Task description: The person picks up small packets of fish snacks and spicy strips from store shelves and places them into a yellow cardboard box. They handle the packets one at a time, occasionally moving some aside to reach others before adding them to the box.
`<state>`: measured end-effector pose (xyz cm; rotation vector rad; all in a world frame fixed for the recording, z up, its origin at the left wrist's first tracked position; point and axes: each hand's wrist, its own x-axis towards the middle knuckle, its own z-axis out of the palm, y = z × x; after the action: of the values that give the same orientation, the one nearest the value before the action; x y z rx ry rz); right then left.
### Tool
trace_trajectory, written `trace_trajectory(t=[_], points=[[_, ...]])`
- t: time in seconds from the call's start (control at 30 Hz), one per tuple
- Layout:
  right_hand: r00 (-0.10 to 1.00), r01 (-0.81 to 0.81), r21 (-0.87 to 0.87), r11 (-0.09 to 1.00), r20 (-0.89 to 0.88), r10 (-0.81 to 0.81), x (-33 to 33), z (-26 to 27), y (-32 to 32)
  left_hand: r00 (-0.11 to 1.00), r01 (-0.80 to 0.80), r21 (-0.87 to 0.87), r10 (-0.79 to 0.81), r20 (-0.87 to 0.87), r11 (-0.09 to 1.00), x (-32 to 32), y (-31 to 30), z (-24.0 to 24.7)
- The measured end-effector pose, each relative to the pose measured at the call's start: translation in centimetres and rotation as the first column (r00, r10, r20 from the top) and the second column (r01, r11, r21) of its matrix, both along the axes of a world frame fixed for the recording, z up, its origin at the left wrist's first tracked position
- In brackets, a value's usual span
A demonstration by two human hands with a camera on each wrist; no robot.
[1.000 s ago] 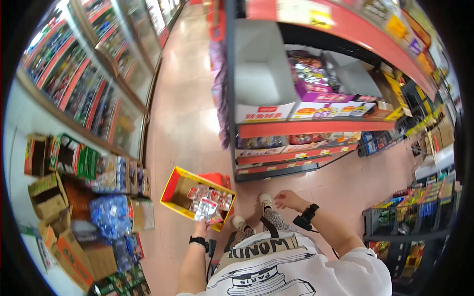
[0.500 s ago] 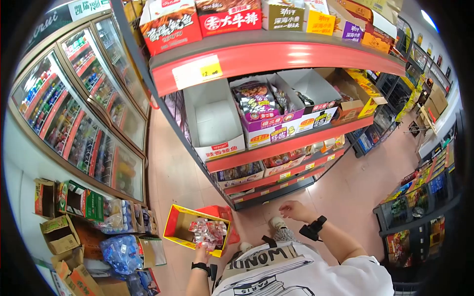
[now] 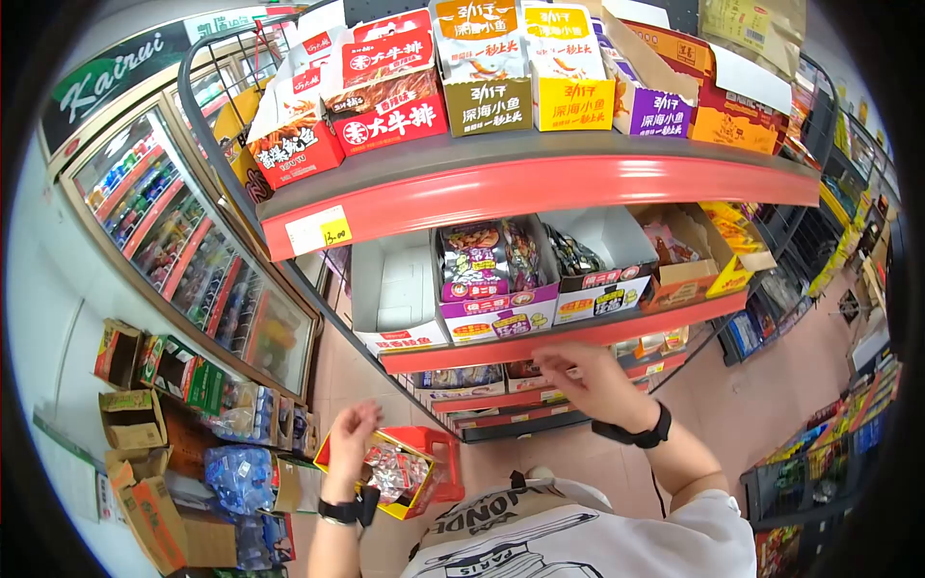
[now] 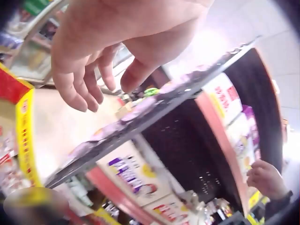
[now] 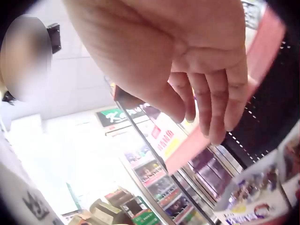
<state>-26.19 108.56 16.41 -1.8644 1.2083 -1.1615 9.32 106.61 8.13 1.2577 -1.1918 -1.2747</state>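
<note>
My left hand is raised over a yellow-and-red carton, its fingers loosely bent with nothing between them. Silvery-red snack packets lie inside that carton. In the left wrist view the same hand hangs beside the shelf rack, the carton's yellow edge at far left. My right hand, also holding nothing, is in front of the middle shelf's red edge. The right wrist view shows its relaxed fingers. On that shelf stand a bare white display box and a purple-fronted box of dark packets.
Snack boxes line the upper shelf above a red price rail. Glass-door fridges stand at left, with opened cardboard cartons on the floor. A red object adjoins the yellow-and-red carton. Another rack is at right.
My left hand has lifted away from the packets in the carton; the silvery packet it held at first is no longer in it. My right hand has risen toward the shelf. The head view has tilted up.
</note>
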Motion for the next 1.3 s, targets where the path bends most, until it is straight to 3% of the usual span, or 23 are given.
trace_trajectory(t=[0.1,0.17,0.3,0.37,0.4,0.47,0.5,0.57,0.6,0.67,0.7,0.8,0.9,0.93,1.17,1.23,1.27,1.3], points=[[0.994,-0.058,-0.142,0.988,-0.095,0.045,-1.7,4.8,-1.9,0.979,0.186,-0.194,-0.166,0.117,0.963,-4.9,-1.7,8.7],[0.947,-0.060,-0.391,0.919,-0.314,-0.072,-2.3,6.9,-3.5,0.960,0.255,-0.295,-0.205,0.192,0.921,-7.2,-3.7,11.2],[0.914,-0.080,-0.412,0.908,-0.393,-0.098,-2.1,8.1,-6.0,0.922,0.244,-0.392,-0.087,0.378,0.887,-11.8,-7.2,15.0],[0.833,-0.084,-0.364,0.928,-0.537,-0.135,-1.7,7.7,-7.4,0.784,0.339,-0.430,0.001,0.621,0.836,-13.2,-9.4,15.3],[0.834,-0.090,-0.366,0.926,-0.536,-0.131,-1.4,7.4,-8.0,0.784,0.334,-0.433,0.008,0.621,0.837,-13.9,-9.9,15.6],[0.803,-0.071,-0.425,0.902,-0.561,-0.201,-1.0,7.1,-9.0,0.510,0.348,-0.300,0.090,0.856,0.888,-15.3,-10.6,16.0],[0.803,-0.077,-0.428,0.901,-0.561,-0.198,-0.8,7.0,-9.5,0.511,0.343,-0.304,0.095,0.854,0.889,-15.7,-11.0,16.3],[0.754,-0.076,-0.368,0.927,-0.629,-0.188,-0.5,6.7,-10.2,0.307,0.400,-0.186,0.060,0.950,0.898,-16.5,-11.7,16.8],[0.753,-0.082,-0.369,0.926,-0.631,-0.185,-0.4,6.4,-10.5,0.309,0.394,-0.188,0.063,0.949,0.900,-17.0,-11.9,17.1],[0.687,-0.098,-0.426,0.899,-0.682,-0.249,-0.3,5.6,-10.8,0.036,0.364,-0.039,0.028,0.999,0.931,-18.1,-12.0,17.4],[0.687,-0.103,-0.429,0.897,-0.683,-0.248,-0.4,5.3,-10.9,0.039,0.360,-0.044,0.032,0.999,0.932,-18.7,-11.9,17.5],[0.587,-0.106,-0.370,0.923,-0.772,-0.242,-1.0,5.0,-10.8,-0.118,0.334,0.051,-0.012,0.993,0.941,-20.2,-11.8,17.7],[0.600,-0.069,-0.463,0.884,-0.727,-0.335,-1.7,5.2,-10.6,-0.180,0.323,0.017,0.044,0.983,0.946,-20.7,-12.4,16.7],[0.597,-0.050,-0.431,0.901,-0.736,-0.318,-1.9,5.3,-10.7,-0.171,0.289,0.102,-0.053,0.984,0.952,-21.0,-12.9,16.5],[0.570,-0.047,-0.362,0.931,-0.775,-0.273,-1.9,4.6,-10.7,-0.071,0.292,0.005,0.016,0.997,0.956,-21.3,-12.2,16.9],[0.562,-0.051,-0.358,0.932,-0.782,-0.269,-1.8,4.7,-10.6,0.034,0.267,-0.043,0.036,0.999,0.963,-21.1,-12.2,16.7],[0.552,-0.052,-0.352,0.934,-0.790,-0.267,-1.8,4.7,-10.6,0.034,0.264,-0.045,0.037,0.999,0.963,-20.8,-12.4,16.5],[0.553,-0.055,-0.355,0.933,-0.789,-0.267,-1.8,4.7,-10.6,0.178,0.281,-0.145,0.097,0.979,0.949,-20.2,-12.8,16.1]])
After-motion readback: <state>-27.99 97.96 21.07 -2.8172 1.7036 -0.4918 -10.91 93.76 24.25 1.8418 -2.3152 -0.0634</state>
